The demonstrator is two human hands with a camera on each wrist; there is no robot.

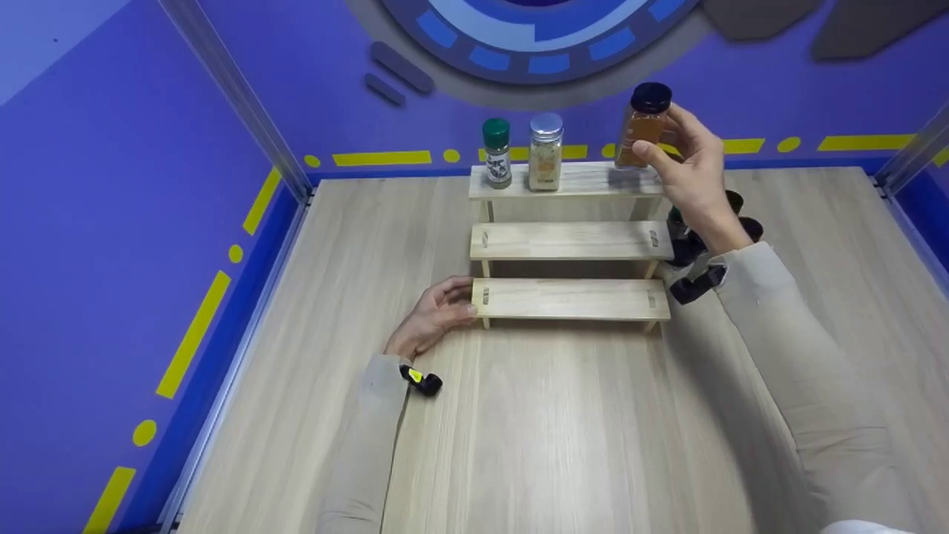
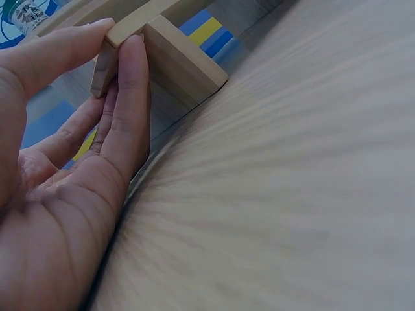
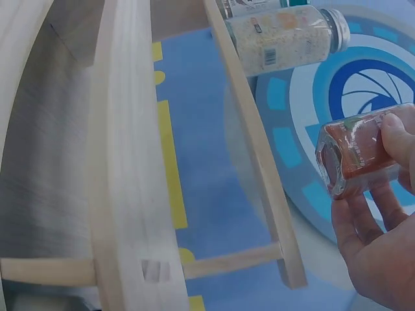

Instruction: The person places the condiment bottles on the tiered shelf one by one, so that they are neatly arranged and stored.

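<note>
My right hand (image 1: pixel 695 167) holds a spice jar (image 1: pixel 643 127) with a black lid and orange-brown contents, over the right end of the top step of a wooden three-tier rack (image 1: pixel 571 300). In the right wrist view the jar (image 3: pixel 363 150) has its base facing the rack's top board, apart from it. My left hand (image 1: pixel 431 317) pinches the left end of the lowest step; the left wrist view shows thumb and fingers on the board's end (image 2: pixel 126 29). On the top step stand a green-capped spice bottle (image 1: pixel 497 154) and a silver-lidded jar (image 1: pixel 546 154) with pale contents.
Several black-lidded containers (image 1: pixel 750 226) stand on the table right of the rack, partly hidden by my right wrist. The lower two steps bear no jars. A blue panel (image 1: pixel 415 141) rises behind the rack, another (image 1: pixel 133 222) at the left.
</note>
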